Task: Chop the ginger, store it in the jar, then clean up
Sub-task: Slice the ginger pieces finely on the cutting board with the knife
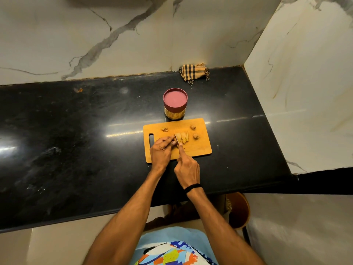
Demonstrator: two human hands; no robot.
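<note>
Behind the cutting board [200,148] stand a lidded jar [175,104] and cloth [193,72]; left hand [162,150] pinches ginger [185,138], right hand [188,167] grips knife [177,140].

Countertop [76,150]: black polished stone, speckled, streaked with glare; spans from the left edge to the right-hand wall.
Back wall [95,35]: white marble, grey veins, meeting the counter's far edge.
Side wall [305,92]: same marble at right, closing the corner; faint yellowish streaks.
Stain [78,90]: small orange mark, far left of the counter, near the back wall.
Stool [239,209]: round brown seat, partly tucked under the counter's front edge at right.
Floor [57,245]: pale tiles below the counter.
Garment [172,253]: light blue with a multicoloured print, at the bottom edge.
</note>
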